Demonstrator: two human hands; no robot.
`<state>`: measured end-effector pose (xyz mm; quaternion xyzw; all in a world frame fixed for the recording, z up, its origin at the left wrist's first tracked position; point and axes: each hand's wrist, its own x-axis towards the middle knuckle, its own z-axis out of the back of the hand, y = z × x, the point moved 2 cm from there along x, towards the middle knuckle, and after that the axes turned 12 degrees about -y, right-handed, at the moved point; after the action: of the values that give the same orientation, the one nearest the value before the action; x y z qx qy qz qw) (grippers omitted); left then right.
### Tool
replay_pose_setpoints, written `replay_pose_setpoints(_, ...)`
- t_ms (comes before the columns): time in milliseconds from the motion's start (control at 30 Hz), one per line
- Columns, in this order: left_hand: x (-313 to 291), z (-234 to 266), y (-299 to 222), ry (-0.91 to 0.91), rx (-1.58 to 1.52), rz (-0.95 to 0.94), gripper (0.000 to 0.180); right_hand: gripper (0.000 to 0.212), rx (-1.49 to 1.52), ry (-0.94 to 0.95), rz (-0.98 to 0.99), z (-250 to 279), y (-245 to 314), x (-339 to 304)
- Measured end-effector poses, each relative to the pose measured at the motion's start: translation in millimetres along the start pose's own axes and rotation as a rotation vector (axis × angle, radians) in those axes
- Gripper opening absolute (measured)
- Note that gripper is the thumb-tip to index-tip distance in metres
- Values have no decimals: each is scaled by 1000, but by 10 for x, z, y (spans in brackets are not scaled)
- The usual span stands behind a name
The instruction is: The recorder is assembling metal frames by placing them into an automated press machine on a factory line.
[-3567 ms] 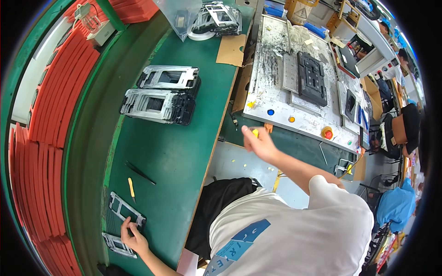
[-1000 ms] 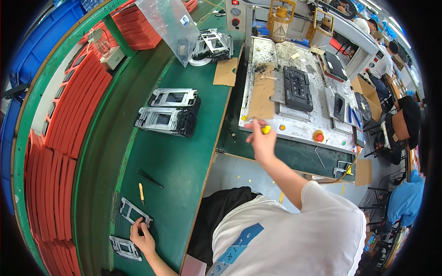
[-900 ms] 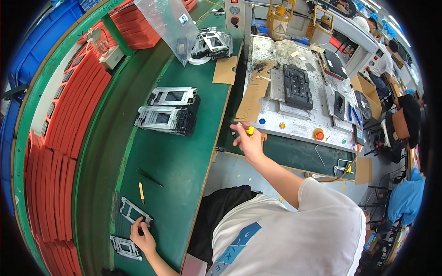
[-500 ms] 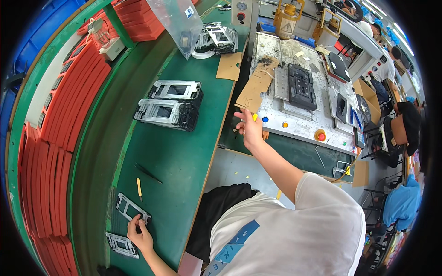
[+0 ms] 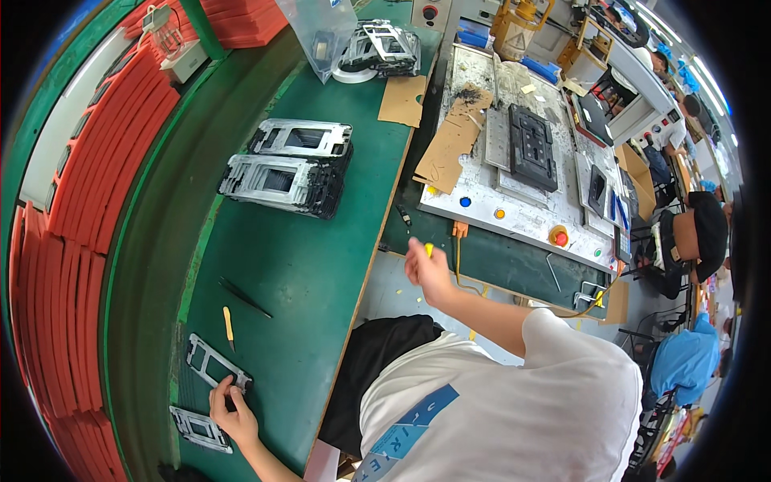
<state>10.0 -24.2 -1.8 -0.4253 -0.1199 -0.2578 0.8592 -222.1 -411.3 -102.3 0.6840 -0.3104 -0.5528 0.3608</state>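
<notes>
At the near left of the green bench, my left hand (image 5: pixel 233 416) pinches the near corner of a grey and black rectangular frame (image 5: pixel 210 363) with window openings. A similar frame (image 5: pixel 201 429) lies just beside it. My right hand (image 5: pixel 431 275) is raised past the bench's right edge, its fingers curled around a small yellow thing (image 5: pixel 429 250) whose kind I cannot make out. A yellow-handled craft knife (image 5: pixel 229 324) and dark tweezers (image 5: pixel 246 297) lie beyond the held frame. Two stacks of such frames, a far stack (image 5: pixel 300 138) and a near stack (image 5: pixel 283 185), stand farther up the bench.
To the right stands a machine bed (image 5: pixel 482 210) with coloured buttons, a black fixture (image 5: pixel 533 149) and torn cardboard (image 5: pixel 454 145). A clear plastic bag (image 5: pixel 321 36) and a heap of frames (image 5: pixel 381 50) occupy the bench's far end. Red foam sheets (image 5: pixel 60 313) line the left. Other people sit at right.
My right hand has drawn back from the machine's front edge toward me, with the yellow thing still in it. My left hand stays on the frame. The whole view has shifted slightly.
</notes>
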Motion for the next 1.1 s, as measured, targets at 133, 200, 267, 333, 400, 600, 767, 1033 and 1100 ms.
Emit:
replay_pose_setpoints(133,-4,12,27,-16,9,5,18,33,-606,242,141,246,-462,-119)
replay_pose_setpoints(200,6,0,24,7,18,-13,18,34,-814,333,237,406,-653,-125)
replay_pose_setpoints(267,14,16,-1,1,27,-7,17,34,-902,372,558,489,-696,-199)
replay_pose_setpoints(333,11,38,2,-6,36,-7,17,35,-968,355,754,582,-676,-199)
replay_pose_setpoints(400,30,41,-15,-6,38,-5,17,35,-1020,333,945,648,-599,-158)
replay_pose_setpoints(600,22,31,-27,-8,36,5,17,23,-838,479,-32,1007,-470,-78)
replay_pose_setpoints(767,17,43,-48,-9,43,2,16,27,-1297,989,45,1381,-593,54)
replay_pose_setpoints(1033,42,-6,-23,-3,20,-8,17,41,-1272,981,448,1065,-1141,168)
replay_pose_setpoints(1100,-28,38,73,-4,21,-44,16,46,-1335,1027,502,879,-996,115)
